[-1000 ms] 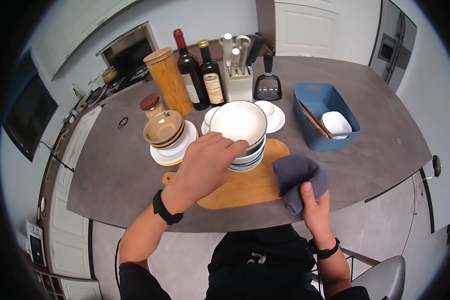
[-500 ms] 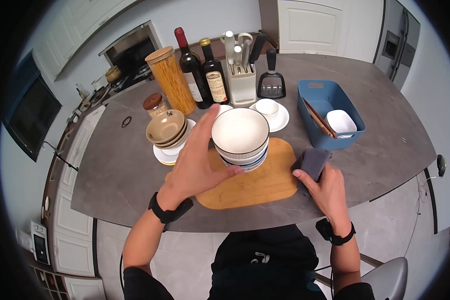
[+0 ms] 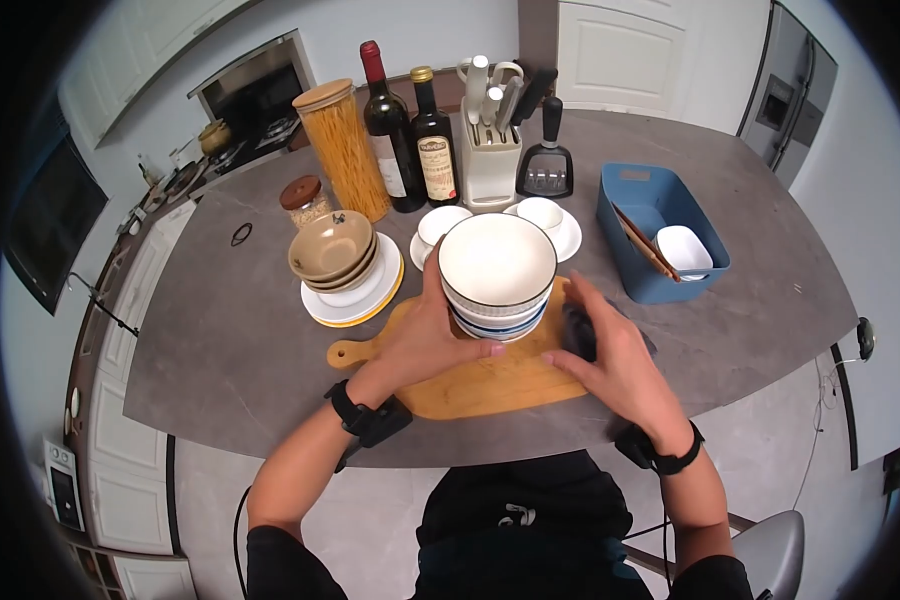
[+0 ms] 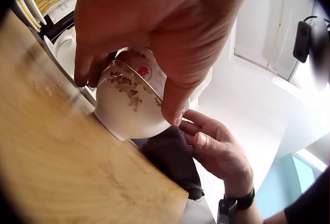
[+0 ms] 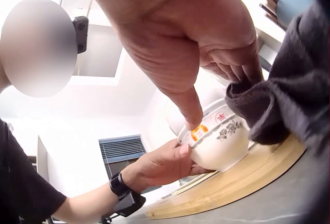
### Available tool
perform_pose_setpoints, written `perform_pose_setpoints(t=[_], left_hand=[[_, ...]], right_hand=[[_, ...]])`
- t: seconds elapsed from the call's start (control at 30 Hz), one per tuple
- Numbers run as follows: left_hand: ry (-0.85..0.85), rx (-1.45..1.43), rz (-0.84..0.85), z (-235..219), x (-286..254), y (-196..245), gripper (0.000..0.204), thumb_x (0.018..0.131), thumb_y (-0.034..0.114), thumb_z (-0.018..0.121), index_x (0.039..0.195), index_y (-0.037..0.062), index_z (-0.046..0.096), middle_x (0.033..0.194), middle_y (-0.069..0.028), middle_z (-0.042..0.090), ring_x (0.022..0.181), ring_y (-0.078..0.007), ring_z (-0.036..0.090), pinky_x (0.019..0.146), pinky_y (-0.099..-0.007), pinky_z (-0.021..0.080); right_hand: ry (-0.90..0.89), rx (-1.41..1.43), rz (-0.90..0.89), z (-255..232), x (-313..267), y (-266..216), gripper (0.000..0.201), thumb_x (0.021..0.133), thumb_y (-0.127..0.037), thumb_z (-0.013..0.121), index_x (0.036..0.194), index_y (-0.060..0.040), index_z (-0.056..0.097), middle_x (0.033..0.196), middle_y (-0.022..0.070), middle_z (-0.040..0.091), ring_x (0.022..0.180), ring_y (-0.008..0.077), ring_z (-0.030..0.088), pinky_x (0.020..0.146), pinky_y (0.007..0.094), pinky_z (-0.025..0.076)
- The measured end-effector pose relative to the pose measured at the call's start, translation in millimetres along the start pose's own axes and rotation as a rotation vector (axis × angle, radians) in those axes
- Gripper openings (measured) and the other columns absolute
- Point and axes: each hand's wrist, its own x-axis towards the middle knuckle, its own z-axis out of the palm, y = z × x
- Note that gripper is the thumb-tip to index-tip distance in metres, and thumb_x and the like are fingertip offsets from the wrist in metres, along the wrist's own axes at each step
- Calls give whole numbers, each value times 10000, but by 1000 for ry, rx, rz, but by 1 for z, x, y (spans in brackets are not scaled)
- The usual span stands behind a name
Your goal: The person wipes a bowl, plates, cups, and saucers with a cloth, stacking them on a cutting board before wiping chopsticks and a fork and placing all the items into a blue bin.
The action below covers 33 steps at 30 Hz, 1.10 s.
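On the left, brown bowls [image 3: 330, 250] sit stacked on a plate [image 3: 355, 300]. The left hand [image 3: 425, 335] grasps the white bowl stack [image 3: 497, 280] on the wooden board [image 3: 470, 380]. The top bowl is white with a dark rim. The right hand [image 3: 615, 360] clutches a dark cloth [image 3: 578, 335] beside it. A blue bin [image 3: 660, 235] stands further right

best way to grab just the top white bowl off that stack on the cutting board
Take the top bowl by its rim, from above or from its two open flanks. It sits nested in the stack, so its lower wall is hidden; only the flared rim stands clear. The left hand already steadies the stack.
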Motion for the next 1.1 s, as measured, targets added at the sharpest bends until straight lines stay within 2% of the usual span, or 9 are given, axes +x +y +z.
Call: perform_pose_setpoints(t=[0.27, 0.57, 0.67, 0.73, 0.77, 0.9, 0.93, 1.0, 1.1], left_hand=[[62, 47, 44, -5, -7, 2, 1324, 718, 258, 924, 1597, 22, -38, 1533, -293, 421, 1407, -410, 486, 1167, -436, 405], [20, 9, -59, -32, -31, -3, 1399, 697, 285, 952, 1593, -33, -74, 1586, -269, 363, 1479, -356, 395, 1216, -411, 335], [24, 153, 44, -55, -38, 5, 1412, 685, 303, 965, 1615, 4, -56, 1593, -277, 348, 1485, -361, 386, 1225, -427, 323], [-56, 106, -138, -84, -36, 36, 1362, 693, 276, 964, 1644, 85, 8, 1598, -257, 353, 1501, -359, 363, 1228, -449, 320], [30, 43, -90, -91, -35, 49, 1031, 789, 68, 851, 1623, 107, 245, 1568, -171, 428, 1460, -269, 423, 1207, -412, 358], [151, 68, 148, -115, 8, 67, 527, 924, -40, 584, 1440, 62, 549, 1381, -127, 618, 1157, -195, 618, 1045, -342, 489], [155, 68, 154, -115, 19, 73, 527, 924, -40, 584, 1440, 62, 549, 1381, -127, 618, 1157, -195, 618, 1045, -342, 489], [262, 315, 135, -116, 39, 85, 473, 917, -36, 590, 1384, 30, 578, 1298, -142, 671, 1066, -206, 666, 960, -344, 530], [497, 593, 206, -100, 51, 90, 370, 921, 16, 605, 1290, 42, 629, 1147, -176, 732, 987, -285, 717, 878, -386, 553]], right_hand=[[-281, 394, 107, 30, 33, 16, 774, 832, -91, 828, 1477, 45, 423, 1362, 252, 633, 1293, 355, 616, 1043, 417, 510], [-380, 378, 52, 26, 33, -10, 765, 860, -125, 811, 1496, 40, 420, 1392, 243, 616, 1325, 339, 593, 1013, 410, 524], [-310, 184, -4, 3, 38, -8, 762, 869, -172, 811, 1490, 49, 429, 1379, 263, 614, 1285, 341, 620, 1012, 406, 524], [-260, 177, 1, -16, 51, -22, 758, 867, -202, 817, 1472, 60, 444, 1358, 271, 620, 1256, 349, 633, 1003, 408, 528], [-196, 223, -45, -22, 62, -29, 774, 857, -231, 826, 1467, 61, 449, 1357, 271, 617, 1264, 360, 623, 1011, 411, 522], [-150, 96, -288, -23, 96, -68, 884, 813, -343, 860, 1468, 71, 435, 1412, 271, 562, 1285, 396, 586, 1056, 419, 492], [-294, 97, -208, -20, 103, -80, 984, 761, -345, 907, 1498, 63, 398, 1492, 239, 487, 1351, 325, 531, 1109, 398, 457], [-391, -19, -370, 8, 120, -64, 1132, 683, -490, 915, 1496, 86, 378, 1457, 308, 473, 1369, 428, 471, 1112, 450, 439], [-533, -206, -306, 21, 130, -73, 1160, 670, -504, 903, 1503, 90, 356, 1432, 297, 472, 1360, 419, 455, 1136, 444, 417]])
